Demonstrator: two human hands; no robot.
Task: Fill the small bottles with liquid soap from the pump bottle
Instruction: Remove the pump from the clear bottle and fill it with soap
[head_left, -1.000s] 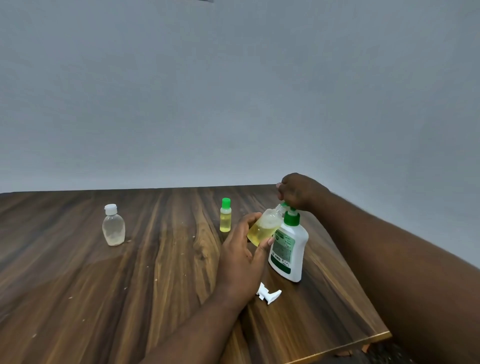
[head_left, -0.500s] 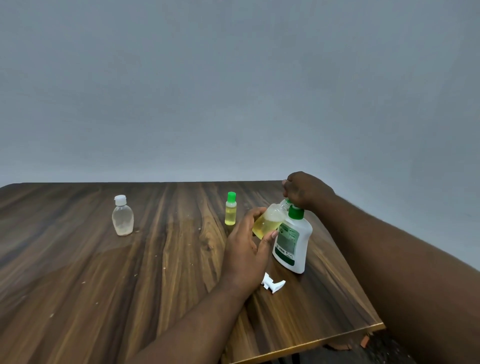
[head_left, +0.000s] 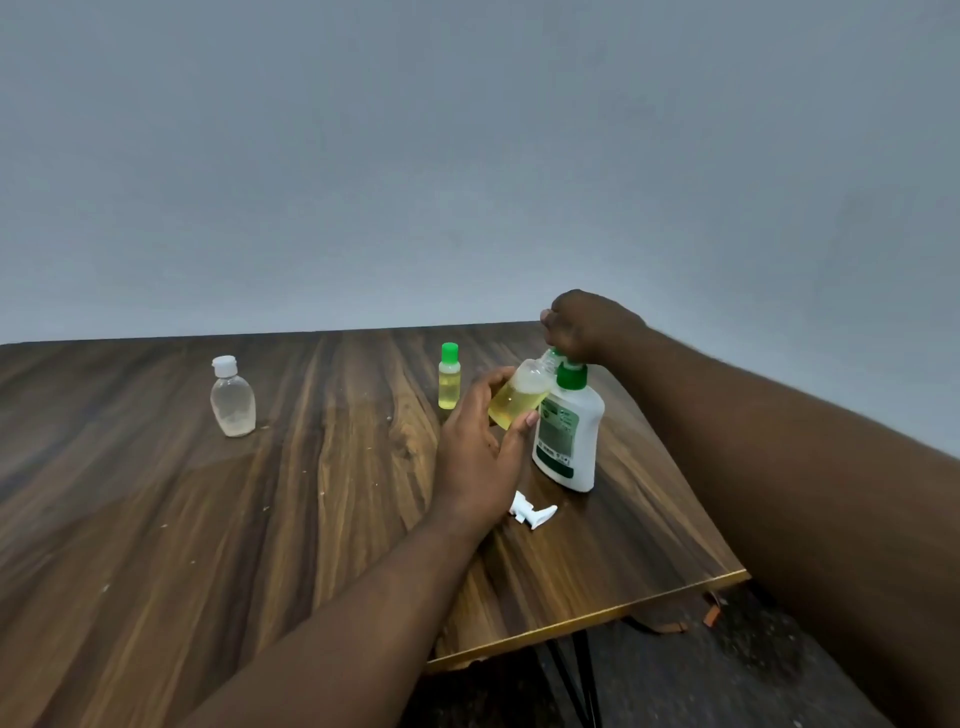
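Observation:
My left hand (head_left: 480, 452) grips a small clear bottle (head_left: 519, 397), about half full of yellow soap and tilted so its mouth points up and right under the pump's nozzle. The white pump bottle (head_left: 569, 436) with a green label and green collar stands on the wooden table (head_left: 260, 519). My right hand (head_left: 582, 325) is closed over the pump head, hiding it. A tiny yellow-filled bottle with a green cap (head_left: 449, 383) stands behind my left hand. A clear bottle with a white cap (head_left: 232, 397) stands at the left.
A loose white cap (head_left: 532, 512) lies on the table just in front of the pump bottle. The table's right edge (head_left: 675, 452) and front edge run close to the pump bottle. A plain grey wall rises behind the table.
Both hands keep their hold on the small bottle and the pump head. The view has shifted slightly; the objects on the table stay where they were.

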